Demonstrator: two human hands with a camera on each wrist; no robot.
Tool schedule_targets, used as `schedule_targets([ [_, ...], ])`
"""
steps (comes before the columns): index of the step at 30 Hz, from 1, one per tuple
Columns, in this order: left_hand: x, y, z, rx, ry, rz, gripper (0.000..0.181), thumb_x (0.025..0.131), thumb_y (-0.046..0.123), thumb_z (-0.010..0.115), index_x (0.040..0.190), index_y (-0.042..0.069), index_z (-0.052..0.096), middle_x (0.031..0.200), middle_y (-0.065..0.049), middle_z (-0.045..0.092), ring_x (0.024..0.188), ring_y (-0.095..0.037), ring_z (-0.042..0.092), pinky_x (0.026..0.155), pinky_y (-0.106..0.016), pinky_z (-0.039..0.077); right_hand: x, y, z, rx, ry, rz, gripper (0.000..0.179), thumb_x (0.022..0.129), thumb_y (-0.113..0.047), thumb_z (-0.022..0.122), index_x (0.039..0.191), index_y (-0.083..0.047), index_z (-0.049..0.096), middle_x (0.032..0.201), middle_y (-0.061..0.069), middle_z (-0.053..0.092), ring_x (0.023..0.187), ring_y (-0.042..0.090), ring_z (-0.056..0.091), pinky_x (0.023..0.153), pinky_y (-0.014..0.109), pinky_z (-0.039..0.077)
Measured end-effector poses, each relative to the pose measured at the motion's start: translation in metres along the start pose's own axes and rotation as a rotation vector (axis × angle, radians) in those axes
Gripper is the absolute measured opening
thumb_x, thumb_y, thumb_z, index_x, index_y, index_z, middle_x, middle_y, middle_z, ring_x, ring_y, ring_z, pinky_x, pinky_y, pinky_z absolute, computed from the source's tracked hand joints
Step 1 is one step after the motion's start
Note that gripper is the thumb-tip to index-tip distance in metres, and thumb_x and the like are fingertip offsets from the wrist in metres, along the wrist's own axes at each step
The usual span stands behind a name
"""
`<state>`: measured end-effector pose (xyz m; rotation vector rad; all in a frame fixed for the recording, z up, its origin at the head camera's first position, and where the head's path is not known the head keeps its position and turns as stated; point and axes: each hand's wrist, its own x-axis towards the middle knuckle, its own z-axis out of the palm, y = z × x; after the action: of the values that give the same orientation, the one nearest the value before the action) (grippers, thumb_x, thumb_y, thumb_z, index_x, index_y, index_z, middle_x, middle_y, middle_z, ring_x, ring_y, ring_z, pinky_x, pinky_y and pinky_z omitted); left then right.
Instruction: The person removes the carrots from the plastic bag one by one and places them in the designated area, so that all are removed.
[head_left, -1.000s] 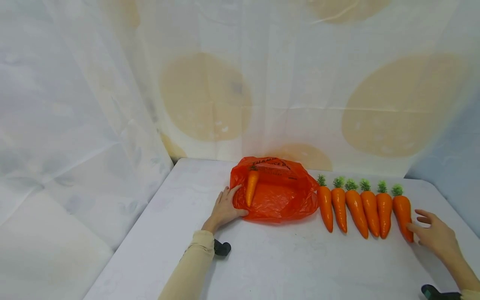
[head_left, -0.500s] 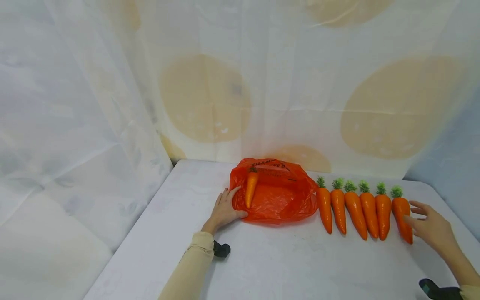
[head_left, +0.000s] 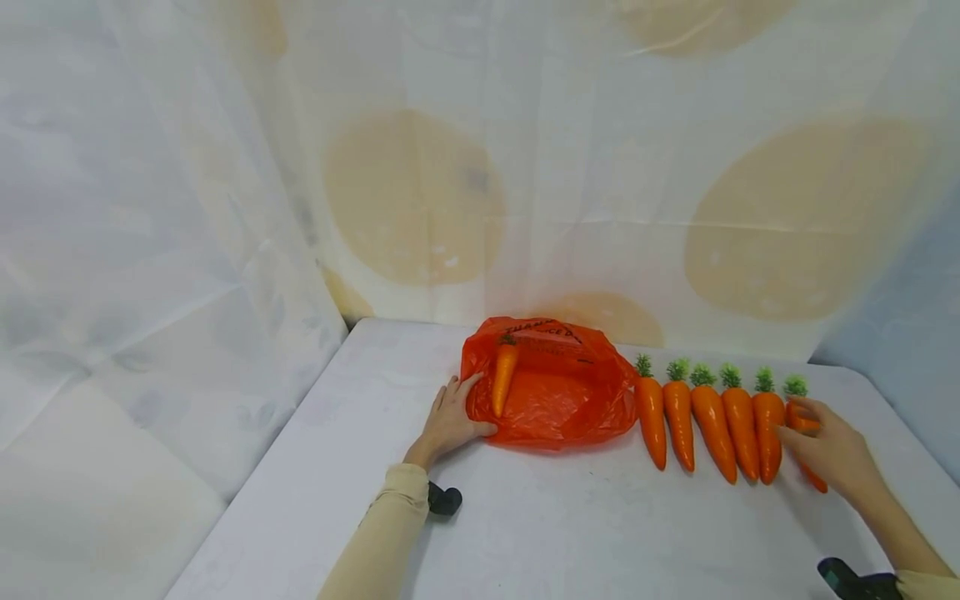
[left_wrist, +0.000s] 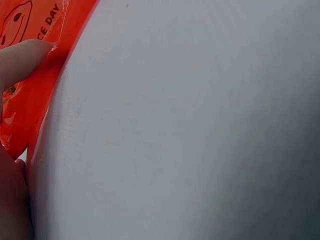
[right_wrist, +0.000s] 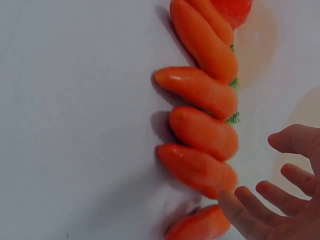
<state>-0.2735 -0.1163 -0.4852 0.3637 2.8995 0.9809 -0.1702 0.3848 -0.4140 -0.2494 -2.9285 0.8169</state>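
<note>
An orange-red plastic bag (head_left: pixel 570 400) with black print lies on the table. One carrot (head_left: pixel 504 379) shows at the bag's left side. My left hand (head_left: pixel 450 421) rests against the bag's left edge, fingers and thumb spread. In the left wrist view a straight digit (left_wrist: pixel 25 60) lies on the printed film. Right of the bag several carrots (head_left: pixel 712 425) with green tufts lie side by side in a row. Over the rightmost carrot (head_left: pixel 813 477) hovers my right hand (head_left: pixel 836 450), partly covering it. In the right wrist view its fingers (right_wrist: pixel 275 197) are spread and loosely bent, holding nothing.
A white table (head_left: pixel 600 533) carries everything. Behind it hangs a pale curtain (head_left: pixel 592 167) with tan round patches, and white fabric (head_left: pixel 150 250) hangs along the left. Black wrist cameras (head_left: pixel 444 500) are strapped to both wrists.
My right hand has moved left, from beside the rightmost carrot to above it, its fingertips now near the neighbouring carrot. My left hand and the bag have stayed put.
</note>
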Motion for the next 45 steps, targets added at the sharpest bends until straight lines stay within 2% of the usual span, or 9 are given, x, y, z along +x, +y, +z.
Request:
schedule_targets([
  [6, 0.001, 0.000, 0.001, 0.001, -0.003, -0.007, 0.090, 0.068, 0.045, 0.071, 0.144, 0.031, 0.026, 0.151, -0.009, 0.020, 0.141, -0.026, 0.008, 0.113, -0.049, 0.007, 0.002, -0.015, 0.005, 0.011, -0.007, -0.061, 0.065, 0.091, -0.030, 0.054, 0.136, 0.009, 0.029, 0.122, 0.039, 0.038, 0.101, 0.054, 0.044, 0.072, 0.057, 0.048],
  [12, 0.000, 0.001, 0.001, -0.007, 0.006, 0.004, 0.089, 0.068, 0.045, 0.071, 0.144, 0.029, 0.027, 0.151, -0.011, 0.020, 0.141, -0.028, 0.009, 0.113, -0.050, 0.008, 0.003, -0.033, 0.010, 0.033, 0.011, -0.132, 0.061, 0.090, -0.024, 0.057, 0.137, 0.007, 0.032, 0.123, 0.038, 0.041, 0.100, 0.052, 0.047, 0.072, 0.056, 0.050],
  [15, 0.000, 0.001, 0.001, -0.008, 0.008, 0.006, 0.089, 0.068, 0.045, 0.071, 0.144, 0.029, 0.027, 0.151, -0.011, 0.020, 0.141, -0.029, 0.008, 0.113, -0.050, 0.008, 0.003, -0.044, 0.012, 0.032, 0.030, -0.148, 0.061, 0.089, -0.022, 0.058, 0.138, 0.005, 0.032, 0.124, 0.037, 0.042, 0.101, 0.051, 0.047, 0.072, 0.058, 0.048],
  [23, 0.000, 0.001, 0.002, -0.017, 0.004, -0.005, 0.089, 0.069, 0.044, 0.073, 0.144, 0.030, 0.027, 0.151, -0.011, 0.019, 0.141, -0.029, 0.008, 0.112, -0.052, 0.008, 0.002, -0.079, 0.009, 0.016, 0.040, -0.212, 0.061, 0.090, -0.028, 0.057, 0.137, 0.003, 0.034, 0.126, 0.033, 0.044, 0.103, 0.049, 0.048, 0.072, 0.058, 0.047],
  [30, 0.002, -0.003, 0.004, -0.008, 0.004, 0.006, 0.090, 0.069, 0.046, 0.072, 0.144, 0.029, 0.026, 0.151, -0.010, 0.020, 0.141, -0.027, 0.007, 0.113, -0.049, 0.007, 0.008, -0.104, 0.011, 0.040, 0.030, -0.281, 0.056, 0.089, -0.020, 0.057, 0.137, 0.000, 0.036, 0.128, 0.032, 0.044, 0.103, 0.045, 0.052, 0.073, 0.056, 0.049],
  [33, 0.002, -0.003, 0.003, -0.008, 0.002, 0.001, 0.090, 0.069, 0.046, 0.072, 0.144, 0.030, 0.026, 0.151, -0.009, 0.019, 0.141, -0.026, 0.007, 0.113, -0.048, 0.007, 0.010, -0.117, 0.013, 0.057, 0.015, -0.292, 0.056, 0.090, -0.023, 0.057, 0.138, -0.001, 0.036, 0.130, 0.030, 0.044, 0.104, 0.044, 0.052, 0.073, 0.053, 0.051],
  [39, 0.000, -0.002, 0.002, -0.007, 0.013, 0.035, 0.090, 0.068, 0.046, 0.071, 0.144, 0.027, 0.027, 0.150, -0.012, 0.021, 0.141, -0.027, 0.008, 0.114, -0.046, 0.005, 0.013, -0.147, 0.021, 0.112, -0.041, -0.315, 0.058, 0.090, -0.024, 0.057, 0.140, -0.004, 0.034, 0.134, 0.025, 0.042, 0.108, 0.041, 0.051, 0.071, 0.046, 0.053],
  [45, 0.001, -0.003, 0.001, 0.007, 0.014, 0.029, 0.090, 0.068, 0.047, 0.071, 0.144, 0.028, 0.026, 0.150, -0.010, 0.021, 0.141, -0.026, 0.008, 0.114, -0.045, 0.005, 0.019, -0.170, 0.042, 0.170, -0.094, -0.360, 0.058, 0.089, -0.020, 0.058, 0.140, -0.008, 0.035, 0.135, 0.022, 0.043, 0.108, 0.039, 0.052, 0.074, 0.045, 0.053],
])
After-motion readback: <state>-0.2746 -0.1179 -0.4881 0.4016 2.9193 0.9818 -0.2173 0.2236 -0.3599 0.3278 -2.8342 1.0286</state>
